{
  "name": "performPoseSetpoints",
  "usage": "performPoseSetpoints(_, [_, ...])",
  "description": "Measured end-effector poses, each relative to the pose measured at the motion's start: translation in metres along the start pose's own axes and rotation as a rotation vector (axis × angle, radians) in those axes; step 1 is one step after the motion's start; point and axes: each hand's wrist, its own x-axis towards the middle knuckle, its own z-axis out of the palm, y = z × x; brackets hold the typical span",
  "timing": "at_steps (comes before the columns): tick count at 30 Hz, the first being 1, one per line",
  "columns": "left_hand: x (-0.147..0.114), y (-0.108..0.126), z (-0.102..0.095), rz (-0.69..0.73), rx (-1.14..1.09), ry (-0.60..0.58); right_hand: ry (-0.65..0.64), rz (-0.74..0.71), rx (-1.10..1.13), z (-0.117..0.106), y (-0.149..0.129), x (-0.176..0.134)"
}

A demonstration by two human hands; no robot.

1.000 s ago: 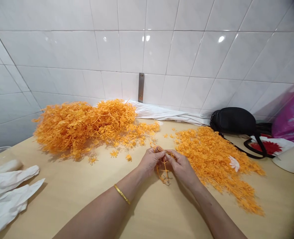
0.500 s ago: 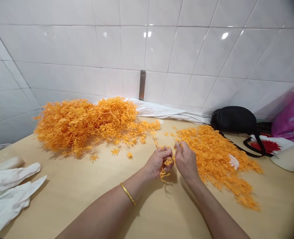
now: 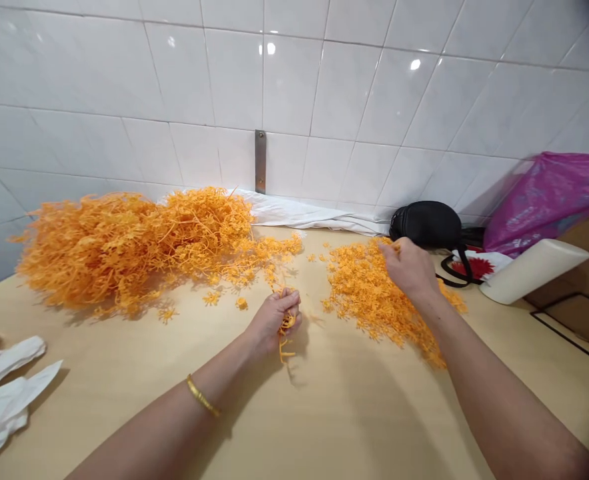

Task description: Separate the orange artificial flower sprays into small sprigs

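Observation:
My left hand [image 3: 274, 319] is closed around an orange plastic sprig [image 3: 285, 353], whose thin branching stems stick out above and below the fingers. My right hand [image 3: 410, 267] reaches over the far side of a flat pile of small orange plastic flower pieces [image 3: 369, 287]. Its fingers are bent together, and whether a piece is between them is hidden. Left of both hands rises a taller tangled heap of orange plastic sprigs [image 3: 124, 250]. Several loose flower pieces [image 3: 212, 298] lie in front of that heap.
White gloves [image 3: 4, 407] lie at the table's left edge. Behind the right pile sit a black pouch [image 3: 427, 223] with a strap and a purple bag [image 3: 549, 200]. A cream cylinder [image 3: 537, 270] leans by a cardboard box [image 3: 584, 260]. White cloth [image 3: 309, 217] runs along the tiled wall.
My right hand has moved away from my left, rightward and farther over the flower-piece pile. My left hand still grips the sprig. The view has turned right, showing more of the purple bag and box.

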Motion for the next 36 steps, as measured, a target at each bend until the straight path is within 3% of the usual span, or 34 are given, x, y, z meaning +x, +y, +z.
performPoseSetpoints(4, [0.008,-0.01,-0.016,-0.042,0.035,0.125,-0.085,-0.219,-0.157,0.017,-0.007,-0.032])
performPoseSetpoints(8, [0.01,-0.007,-0.022,-0.04,-0.051,0.073,0.051,-0.444,-0.25,0.038,-0.019,-0.066])
performPoseSetpoints(11, [0.009,-0.004,-0.025,-0.046,-0.123,0.027,0.09,-0.517,-0.113,0.041,-0.03,-0.075])
performPoseSetpoints(15, [0.009,-0.007,-0.025,-0.048,-0.089,-0.058,-0.129,-0.561,0.336,0.045,-0.056,-0.082])
performPoseSetpoints(19, [0.01,-0.014,-0.021,0.037,0.061,-0.114,-0.408,-0.497,0.549,0.055,-0.077,-0.089])
performPoseSetpoints(24, [0.008,-0.013,-0.018,0.128,0.221,-0.212,-0.615,-0.425,0.615,0.053,-0.085,-0.089])
performPoseSetpoints(30, [0.0,-0.001,-0.023,-0.059,0.21,-0.335,-0.602,-0.415,0.758,0.045,-0.091,-0.071])
performPoseSetpoints(33, [0.001,0.0,-0.026,-0.125,0.132,-0.27,-0.587,-0.279,0.999,0.041,-0.088,-0.058])
performPoseSetpoints(36, [0.008,0.002,-0.029,-0.14,-0.02,-0.097,-0.638,-0.068,1.282,0.034,-0.082,-0.051])
